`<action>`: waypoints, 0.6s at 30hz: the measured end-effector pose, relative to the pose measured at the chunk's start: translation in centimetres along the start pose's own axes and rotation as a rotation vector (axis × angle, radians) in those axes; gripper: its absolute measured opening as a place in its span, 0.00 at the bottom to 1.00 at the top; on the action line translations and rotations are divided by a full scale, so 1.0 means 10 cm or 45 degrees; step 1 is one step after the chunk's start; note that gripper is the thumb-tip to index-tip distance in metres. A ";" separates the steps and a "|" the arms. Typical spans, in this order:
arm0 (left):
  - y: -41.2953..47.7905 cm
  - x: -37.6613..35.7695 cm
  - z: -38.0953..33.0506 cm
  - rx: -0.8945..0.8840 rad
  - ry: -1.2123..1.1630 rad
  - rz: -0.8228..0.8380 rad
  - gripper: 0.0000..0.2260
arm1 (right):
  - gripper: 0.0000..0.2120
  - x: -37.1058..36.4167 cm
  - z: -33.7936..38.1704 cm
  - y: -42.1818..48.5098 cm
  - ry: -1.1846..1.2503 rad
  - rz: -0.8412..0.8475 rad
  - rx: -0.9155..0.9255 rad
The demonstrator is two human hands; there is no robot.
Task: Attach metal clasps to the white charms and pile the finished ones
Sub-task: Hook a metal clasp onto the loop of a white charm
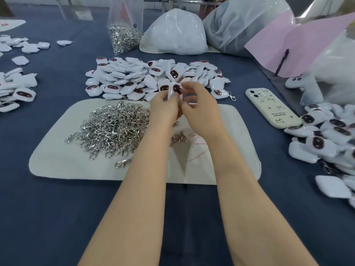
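Table [57, 217]: covered edge to edge in dark blue cloth, slightly creased. White mat [57, 166] with rounded corners lies flat near the front edge. Cream phone [272, 108] lies back up to the right of it. At the far edge, a domed white plastic bag [174, 31], a larger pale bag [240, 25] slumped just beside it. Pink sheet [299, 41] propped at right, dark pen [281, 62] lying on it. Beyond the table, blurred metal bars [163, 4]; walls and floor not discernible. Light soft, even; sheen on the plastic.

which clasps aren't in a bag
The heap on the white mat, by the left hand; the other clasps sit in a clear bag farther back.
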State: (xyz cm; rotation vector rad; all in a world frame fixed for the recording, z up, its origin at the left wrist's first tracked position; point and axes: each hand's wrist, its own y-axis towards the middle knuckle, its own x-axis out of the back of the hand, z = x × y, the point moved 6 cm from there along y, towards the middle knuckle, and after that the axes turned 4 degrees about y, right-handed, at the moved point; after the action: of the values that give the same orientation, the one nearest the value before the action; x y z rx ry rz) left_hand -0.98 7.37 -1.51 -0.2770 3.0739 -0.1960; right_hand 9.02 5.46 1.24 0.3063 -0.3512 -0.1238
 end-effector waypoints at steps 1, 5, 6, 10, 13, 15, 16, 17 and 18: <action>-0.04 0.02 0.03 0.010 -0.022 -0.016 0.05 | 0.19 0.04 -0.01 -0.05 0.055 0.000 -0.033; -0.17 0.15 0.13 -0.001 -0.154 -0.126 0.10 | 0.13 0.08 -0.15 -0.23 -0.093 0.017 -0.160; -0.18 0.20 0.13 -0.031 -0.133 -0.172 0.09 | 0.13 0.06 -0.18 -0.26 -0.234 0.081 -0.198; -0.14 0.39 0.12 -0.065 -0.203 -0.259 0.09 | 0.21 -0.20 -0.26 -0.30 -0.723 0.511 -0.235; -0.15 0.45 0.12 -0.039 -0.321 -0.204 0.08 | 0.12 -0.30 -0.22 -0.31 -0.709 0.551 -0.157; -0.17 0.45 0.14 0.004 -0.390 -0.163 0.06 | 0.08 -0.29 -0.23 -0.30 -0.659 0.483 -0.133; -0.17 0.45 0.15 0.025 -0.418 -0.151 0.06 | 0.07 -0.27 -0.24 -0.29 -0.641 0.444 -0.129; -0.17 0.44 0.16 0.045 -0.439 -0.140 0.06 | 0.06 -0.25 -0.25 -0.28 -0.621 0.405 -0.129; -0.16 0.42 0.18 0.066 -0.451 -0.131 0.07 | 0.05 -0.22 -0.27 -0.27 -0.590 0.361 -0.133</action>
State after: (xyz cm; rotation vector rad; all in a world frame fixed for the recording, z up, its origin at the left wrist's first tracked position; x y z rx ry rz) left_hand -4.73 4.80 -3.19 -0.4175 2.7032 -0.2050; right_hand 7.71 4.01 -2.71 0.1183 -0.8402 0.0688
